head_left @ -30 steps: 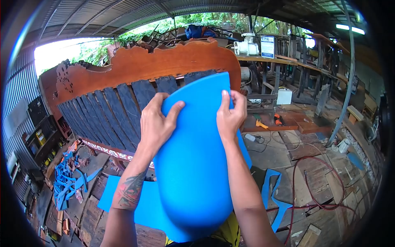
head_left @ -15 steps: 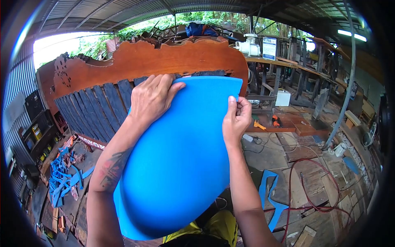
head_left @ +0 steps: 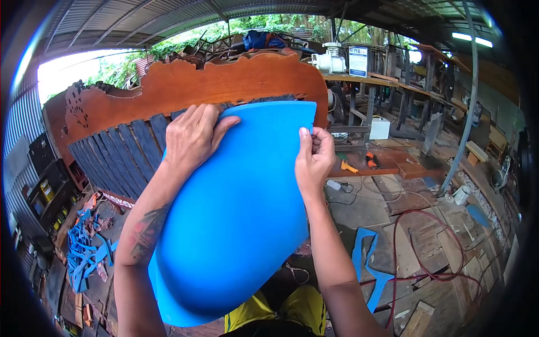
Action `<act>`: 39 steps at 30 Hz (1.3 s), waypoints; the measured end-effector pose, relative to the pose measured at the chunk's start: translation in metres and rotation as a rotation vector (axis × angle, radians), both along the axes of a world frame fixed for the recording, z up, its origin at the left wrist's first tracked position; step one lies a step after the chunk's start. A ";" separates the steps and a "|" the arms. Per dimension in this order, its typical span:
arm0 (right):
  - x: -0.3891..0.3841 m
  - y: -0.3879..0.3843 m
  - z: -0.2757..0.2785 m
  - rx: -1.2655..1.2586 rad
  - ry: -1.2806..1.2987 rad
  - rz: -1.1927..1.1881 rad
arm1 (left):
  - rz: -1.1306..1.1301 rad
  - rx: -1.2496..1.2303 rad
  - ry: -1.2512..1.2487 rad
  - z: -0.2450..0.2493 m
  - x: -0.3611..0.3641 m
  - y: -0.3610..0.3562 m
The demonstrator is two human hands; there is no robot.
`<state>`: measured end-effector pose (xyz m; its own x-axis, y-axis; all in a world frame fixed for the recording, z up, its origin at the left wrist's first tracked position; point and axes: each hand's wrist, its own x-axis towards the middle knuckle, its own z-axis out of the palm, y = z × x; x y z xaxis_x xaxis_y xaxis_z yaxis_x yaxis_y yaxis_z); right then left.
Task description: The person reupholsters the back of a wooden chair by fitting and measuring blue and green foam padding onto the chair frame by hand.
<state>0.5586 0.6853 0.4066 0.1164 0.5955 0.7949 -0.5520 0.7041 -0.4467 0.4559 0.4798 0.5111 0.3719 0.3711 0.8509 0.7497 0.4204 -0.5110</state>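
Note:
A large blue foam sheet [head_left: 236, 196] hangs curved in front of me, its lower end bent back towards my legs. My left hand [head_left: 193, 135] is closed over its upper left edge, with the thumb lying along the front and the other fingertips hidden behind. At the upper right edge my right hand [head_left: 315, 154] pinches the sheet between thumb and fingers, close to a small notch. Behind the sheet stands a carved wooden frame [head_left: 224, 78] with dark slats [head_left: 120, 151] under its scalloped top rail.
Blue foam scraps [head_left: 87, 253] lie heaped at the left. On the right floor are a cut blue strip [head_left: 368, 264], a red hose [head_left: 396, 247] and an orange-and-black tool [head_left: 371, 160]. A workbench [head_left: 387, 83] holds a white machine [head_left: 331, 59]. A metal pole [head_left: 470, 106] stands at right.
The whole scene has shifted slightly left in view as the camera turned. Both hands keep their grip on the foam sheet, whose shape is nearly the same.

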 end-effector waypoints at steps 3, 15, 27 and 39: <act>0.002 0.001 0.010 -0.020 -0.006 0.028 | 0.041 0.003 -0.022 0.008 0.002 0.000; 0.002 0.005 0.020 -0.013 -0.033 0.008 | 0.031 0.014 -0.097 0.015 -0.001 0.005; 0.017 0.005 0.036 0.241 -0.052 -0.374 | 0.298 -0.347 0.405 0.041 -0.005 0.010; 0.032 0.021 0.052 0.765 -0.241 -0.731 | 0.251 -0.559 0.522 0.060 -0.004 0.011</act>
